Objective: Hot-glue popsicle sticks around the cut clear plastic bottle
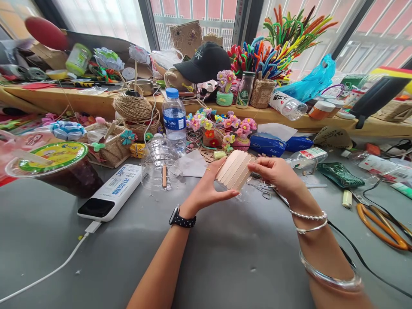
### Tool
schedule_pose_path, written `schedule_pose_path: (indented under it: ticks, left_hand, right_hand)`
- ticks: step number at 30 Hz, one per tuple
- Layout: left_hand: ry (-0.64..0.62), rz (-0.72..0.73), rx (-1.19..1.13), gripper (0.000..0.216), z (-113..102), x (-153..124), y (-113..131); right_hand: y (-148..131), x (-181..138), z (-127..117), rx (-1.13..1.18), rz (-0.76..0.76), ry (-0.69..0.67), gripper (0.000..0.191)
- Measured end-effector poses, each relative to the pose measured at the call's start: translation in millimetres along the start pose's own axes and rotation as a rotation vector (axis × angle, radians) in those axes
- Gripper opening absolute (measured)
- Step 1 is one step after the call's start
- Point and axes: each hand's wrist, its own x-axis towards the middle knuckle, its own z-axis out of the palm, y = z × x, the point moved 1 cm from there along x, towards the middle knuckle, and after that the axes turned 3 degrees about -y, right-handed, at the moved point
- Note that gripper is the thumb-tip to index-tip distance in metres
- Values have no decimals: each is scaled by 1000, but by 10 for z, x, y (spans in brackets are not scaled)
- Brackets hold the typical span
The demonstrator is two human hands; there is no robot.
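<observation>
Both hands hold a small panel of wooden craft sticks [234, 169] laid side by side, lifted a little above the grey table [225, 257]. My left hand [206, 189], with a dark watch on its wrist, curls around the panel's lower left edge. My right hand [277, 174], with bracelets on its wrist, pinches the panel's right end. A cut clear plastic bottle piece [160, 164] with one stick leaning against it stands just left of my hands.
A white power bank [111, 192] with its cable lies at the left. Orange-handled scissors [383, 225] and a black cord lie at the right. A water bottle [174, 118], twine ball [133, 106], pipe-cleaner flowers [225, 126] and craft clutter fill the back.
</observation>
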Motion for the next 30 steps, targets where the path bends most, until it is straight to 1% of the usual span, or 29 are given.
schedule_pose_path:
  ticks: [3, 6, 9, 11, 14, 21, 26, 30]
  left_hand:
    - [88, 30, -47, 86, 1, 14, -40]
    - [144, -12, -163, 84, 14, 38, -98]
    - [113, -99, -346, 83, 37, 63, -127]
    - [65, -104, -441, 84, 46, 71, -113]
    - [55, -59, -487, 85, 40, 69, -69]
    - [176, 28, -465, 88, 44, 52, -64]
    - [204, 63, -453, 89, 66, 58, -81]
    - [242, 100, -388, 93, 67, 55, -57]
  right_hand:
    - [-57, -29, 3, 59, -66, 60, 34]
    - [-85, -36, 34, 108, -129, 127, 31]
    - [-91, -27, 75, 148, -189, 185, 28]
    - [-90, -21, 100, 161, -224, 204, 28]
    - [-91, -19, 121, 157, -255, 184, 27]
    - [-69, -11, 87, 112, -233, 104, 27]
    - [-19, 2, 63, 138, -207, 55, 27]
    - [12, 12, 26, 83, -235, 29, 28]
